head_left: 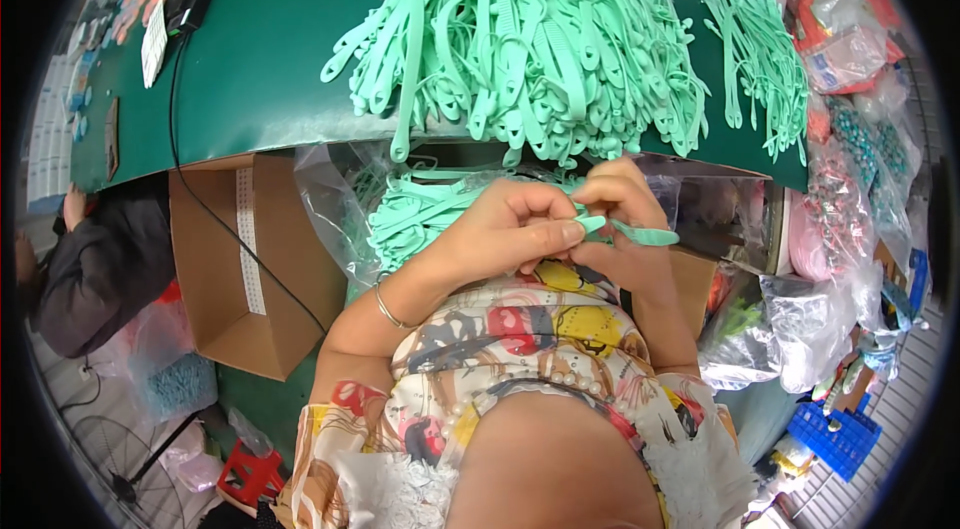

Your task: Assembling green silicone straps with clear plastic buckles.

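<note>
Close in front of my chest, my left hand [520, 224] pinches one end of a mint-green rubber strap [645, 235] between thumb and forefinger. My right hand [625, 204] is closed on the same strap, and its wide free end sticks out to the right below the fingers. Part of the strap is hidden behind my fingers. Just beyond both hands, a large heap of similar mint-green straps [530, 39] hangs over the edge of the green table [270, 59]. More such straps [420, 214] lie in a clear plastic bag beneath the edge, left of my hands.
An open cardboard box [225, 269] stands at the left, with a black cable [175, 119] running across it. A smaller strap pile [755, 59] lies at the table's right. Filled plastic bags [800, 319] crowd the right side. A co-worker's dark sleeve [105, 269] shows at far left.
</note>
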{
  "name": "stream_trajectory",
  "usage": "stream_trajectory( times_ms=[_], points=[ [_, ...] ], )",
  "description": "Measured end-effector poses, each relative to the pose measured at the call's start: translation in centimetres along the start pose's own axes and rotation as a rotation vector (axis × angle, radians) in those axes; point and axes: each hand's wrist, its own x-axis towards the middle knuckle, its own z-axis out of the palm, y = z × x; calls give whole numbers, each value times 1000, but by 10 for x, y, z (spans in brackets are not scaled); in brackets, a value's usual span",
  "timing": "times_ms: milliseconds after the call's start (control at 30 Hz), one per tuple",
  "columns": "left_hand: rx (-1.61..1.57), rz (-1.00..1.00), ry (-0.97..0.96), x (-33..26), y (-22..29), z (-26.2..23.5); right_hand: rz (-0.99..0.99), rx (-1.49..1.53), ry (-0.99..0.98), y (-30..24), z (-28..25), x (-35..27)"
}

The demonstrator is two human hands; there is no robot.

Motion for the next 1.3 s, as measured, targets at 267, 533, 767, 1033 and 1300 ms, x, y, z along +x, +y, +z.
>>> stream_trajectory(
  times_ms=[267,533,767,1033,1300],
  points=[
    [157,50,72,-4,0,-7,-7,-13,-48,2,-7,0],
    [25,124,3,0,-4,-10,-28,162,-47,9,-10,-2],
    [-402,193,103,3,-13,-5,-110,-85,13,7,-13,-3],
    [-262,419,265,4,0,6,-93,-374,42,2,-9,5],
    [286,364,260,7,-1,7,195,-40,-241,-12,-15,7]
  ],
)
